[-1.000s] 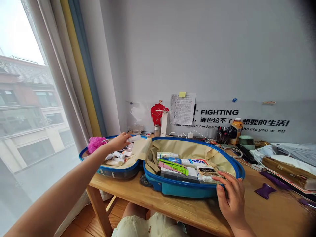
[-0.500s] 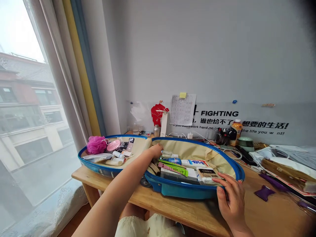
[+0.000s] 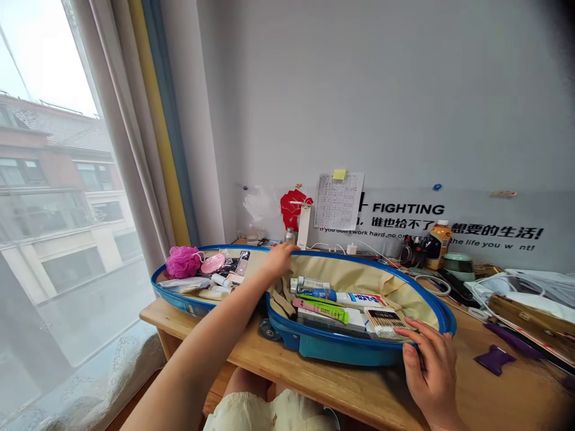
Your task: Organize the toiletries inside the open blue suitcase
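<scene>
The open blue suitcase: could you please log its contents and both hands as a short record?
Container: open blue suitcase, on wooden desk
Left half: pink mesh puff, flat round pink item, others
Right half: printed white tube, white pack of cotton swabs, others
Left hand: at far rim, grip hidden
Right hand: over near rim, by the swabs

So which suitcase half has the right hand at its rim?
The right half, the one with the swabs in it; the left half has the pink puff instead.
</scene>
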{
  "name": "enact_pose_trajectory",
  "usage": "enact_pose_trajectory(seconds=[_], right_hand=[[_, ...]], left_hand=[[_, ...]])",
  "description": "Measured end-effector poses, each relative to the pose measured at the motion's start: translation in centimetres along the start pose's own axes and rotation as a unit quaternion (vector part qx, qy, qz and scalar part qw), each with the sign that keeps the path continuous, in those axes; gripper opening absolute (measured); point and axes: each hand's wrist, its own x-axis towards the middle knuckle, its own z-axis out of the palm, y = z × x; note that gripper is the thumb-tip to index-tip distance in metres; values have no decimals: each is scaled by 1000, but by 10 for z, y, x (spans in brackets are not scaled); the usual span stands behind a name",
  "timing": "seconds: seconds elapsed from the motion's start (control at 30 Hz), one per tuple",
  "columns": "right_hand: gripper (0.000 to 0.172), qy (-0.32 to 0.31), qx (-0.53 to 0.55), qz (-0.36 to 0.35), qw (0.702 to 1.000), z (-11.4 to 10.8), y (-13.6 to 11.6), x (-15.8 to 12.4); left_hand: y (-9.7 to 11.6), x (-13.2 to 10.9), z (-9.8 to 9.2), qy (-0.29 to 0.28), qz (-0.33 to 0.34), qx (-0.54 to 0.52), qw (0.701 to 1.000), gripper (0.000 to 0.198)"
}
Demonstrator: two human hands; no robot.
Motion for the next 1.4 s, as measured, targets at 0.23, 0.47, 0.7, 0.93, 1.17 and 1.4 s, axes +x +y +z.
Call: enact_pose_trajectory(seconds=[0.23,0.47,0.7,0.93,1.17,1.4], right_hand=[[25,16,12,-5,1000,1,-3,2],[23,4,17,1,1000,-1,-4,3],[28,1,6,14,1000,-1,-4,2],[25,11,6,-13,1000,0,-4,3],[29,12,9,8,1000,2,-2,0],[23,-1,4,4,1000,-1,-2,-1]], left_hand=[[-112,-51,-35,-67,-154,82,982,31],[-155,-97,-27,-198,-156,141,957,31],[-151,-99,-26,-179,-157,145,960,33],[-98,-67,-45,-43,-140,108,983,39],[4,-18,-25,-69,15,47,996,36],[42,-3,20,-151,20,37,988,34]])
